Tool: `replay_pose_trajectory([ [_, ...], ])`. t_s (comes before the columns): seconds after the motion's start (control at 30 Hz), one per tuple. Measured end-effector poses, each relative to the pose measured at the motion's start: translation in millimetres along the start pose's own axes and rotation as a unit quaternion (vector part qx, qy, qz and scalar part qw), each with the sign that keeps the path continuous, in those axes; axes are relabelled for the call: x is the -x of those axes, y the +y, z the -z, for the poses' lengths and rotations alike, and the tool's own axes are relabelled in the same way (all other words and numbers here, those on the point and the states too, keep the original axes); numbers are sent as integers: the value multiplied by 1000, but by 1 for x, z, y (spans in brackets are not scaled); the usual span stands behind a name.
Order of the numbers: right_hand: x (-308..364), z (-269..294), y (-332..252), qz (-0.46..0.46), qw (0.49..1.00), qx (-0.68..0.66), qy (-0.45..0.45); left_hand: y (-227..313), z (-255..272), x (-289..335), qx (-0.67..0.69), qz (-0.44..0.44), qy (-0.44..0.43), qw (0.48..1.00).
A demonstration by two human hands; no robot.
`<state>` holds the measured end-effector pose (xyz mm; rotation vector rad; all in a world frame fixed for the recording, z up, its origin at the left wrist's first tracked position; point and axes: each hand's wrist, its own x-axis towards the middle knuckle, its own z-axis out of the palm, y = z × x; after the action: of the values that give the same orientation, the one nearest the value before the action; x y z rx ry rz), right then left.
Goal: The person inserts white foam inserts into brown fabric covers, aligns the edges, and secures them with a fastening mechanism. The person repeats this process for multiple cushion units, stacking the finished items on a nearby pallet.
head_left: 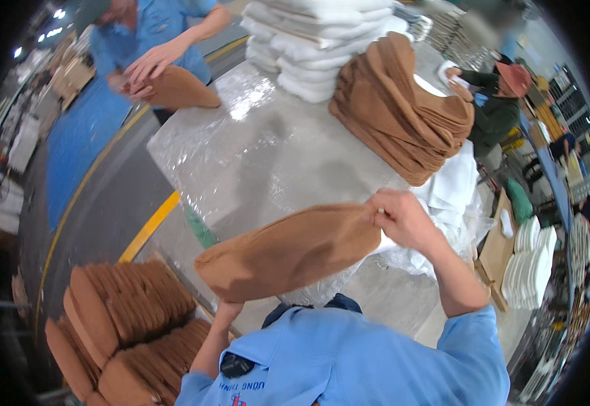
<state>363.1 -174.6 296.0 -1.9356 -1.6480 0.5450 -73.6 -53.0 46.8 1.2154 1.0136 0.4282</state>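
Observation:
A long brown fabric-covered cushion [288, 250] is held up in front of me, tilted with its right end higher. My right hand [400, 218] pinches its upper right corner, where a bit of white shows just below the fingers. At the lower left edge my left hand [229, 310] holds the cushion from below; its fingers are hidden behind the fabric. Beyond it lies a table [295, 162] covered in clear plastic film. On the table's right side sits a leaning stack of brown covers [403, 108].
White padded pieces [322, 47] are piled at the table's far side. Brown cushions [132, 311] stand in rows at lower left. Across the table, a person in blue [149, 40] handles another brown cushion [180, 88]. A person in a red cap [494, 101] works at right.

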Motion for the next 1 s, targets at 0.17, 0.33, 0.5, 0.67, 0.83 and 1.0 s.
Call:
replay_pose_trajectory([
  [0.17,41,-10,-34,-25,994,-93,48,-5,21,11,87,100,37,990],
  [0.33,82,-57,-40,-8,984,-123,126,-1,47,2,106,187,40,976],
  [0.5,129,-85,-57,-36,971,-113,209,27,85,-19,76,312,17,947],
  [0.67,159,-111,-60,14,950,-137,281,104,136,-63,-311,291,-105,899],
  [0.83,171,-130,-65,18,925,-163,341,224,-5,-114,-562,-236,-247,753],
  [1.0,177,-128,-73,53,916,-213,336,248,-169,-84,-446,-413,-479,633],
])
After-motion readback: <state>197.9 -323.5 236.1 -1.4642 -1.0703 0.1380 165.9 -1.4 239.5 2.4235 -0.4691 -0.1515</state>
